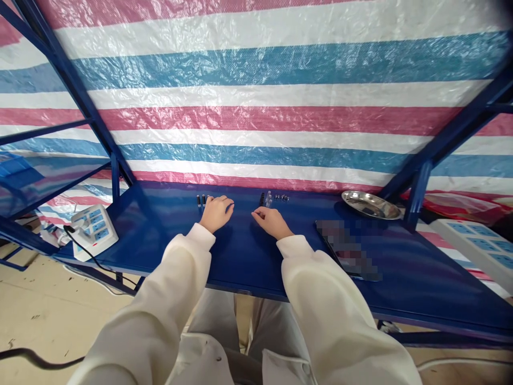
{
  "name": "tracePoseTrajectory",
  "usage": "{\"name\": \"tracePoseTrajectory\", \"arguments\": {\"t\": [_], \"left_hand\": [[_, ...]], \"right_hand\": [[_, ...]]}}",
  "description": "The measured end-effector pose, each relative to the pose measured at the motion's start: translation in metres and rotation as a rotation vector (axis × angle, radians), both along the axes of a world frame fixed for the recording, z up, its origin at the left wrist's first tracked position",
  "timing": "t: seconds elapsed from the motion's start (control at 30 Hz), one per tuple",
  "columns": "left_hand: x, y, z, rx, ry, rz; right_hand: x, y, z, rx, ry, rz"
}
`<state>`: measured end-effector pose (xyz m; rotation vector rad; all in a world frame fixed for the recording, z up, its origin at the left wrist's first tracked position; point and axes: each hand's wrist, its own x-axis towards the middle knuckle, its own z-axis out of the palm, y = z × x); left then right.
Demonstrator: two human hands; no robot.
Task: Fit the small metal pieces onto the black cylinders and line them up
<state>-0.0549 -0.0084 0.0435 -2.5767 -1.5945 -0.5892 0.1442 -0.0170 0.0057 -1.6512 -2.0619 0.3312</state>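
Observation:
My left hand (217,213) is over the back left part of the blue table, palm down, fingers loosely bent, thumb slightly apart; I see nothing held in it. Small dark-and-pale tubes (199,201) stand in a row just left of it, the nearest partly hidden by the hand. My right hand (273,221) is closed, thumb and fingertips together; anything between them is too small to make out. Behind it are small black pieces (262,199) and small clear pieces (269,199). Small shiny metal parts (281,198) lie in a group to their right.
A round metal plate (371,205) sits at the table's back right, with a dark flat phone-like device (347,251), blurred, nearer me. White power strips (95,231) are at the left and beyond the right end. Blue frame posts (419,195) and striped sheeting (260,117) bound the blue table (248,262).

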Motion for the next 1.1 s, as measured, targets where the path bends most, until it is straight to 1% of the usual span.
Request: {"name": "tracePoseTrajectory", "arguments": {"t": [0.07,0.17,0.23,0.3,0.37,0.47,0.53,0.7,0.8,0.97,1.1], "left_hand": [[-0.009,0.006,0.017,-0.006,0.022,-0.050],[-0.027,0.027,0.040,-0.071,0.089,-0.102],[-0.039,0.044,0.051,-0.112,0.170,-0.095],[-0.050,0.059,0.056,-0.148,0.279,-0.073],[-0.057,0.068,0.056,-0.182,0.371,-0.049],[-0.062,0.073,0.052,-0.196,0.445,-0.044],[-0.063,0.073,0.048,-0.194,0.449,-0.050],[-0.061,0.073,0.038,-0.193,0.380,-0.054],[-0.059,0.074,0.033,-0.187,0.403,-0.050],[-0.059,0.075,0.029,-0.169,0.439,-0.051],[-0.059,0.078,0.027,-0.163,0.444,-0.070]], "right_hand": [[0.001,0.001,-0.001,0.000,0.007,0.001],[0.001,0.001,-0.002,-0.010,0.019,0.009],[0.001,0.001,-0.002,-0.011,0.020,0.018],[0.001,0.001,-0.002,-0.007,0.018,0.022],[0.001,0.001,-0.002,-0.008,0.014,0.021],[0.001,0.002,-0.003,-0.012,0.012,0.025],[0.001,0.002,-0.003,-0.015,0.013,0.035],[0.001,0.001,-0.002,-0.015,0.009,0.038],[0.000,0.001,-0.002,-0.015,0.007,0.037],[0.000,0.002,-0.002,-0.009,0.003,0.041],[0.001,0.003,-0.005,0.014,0.030,0.059]]}}
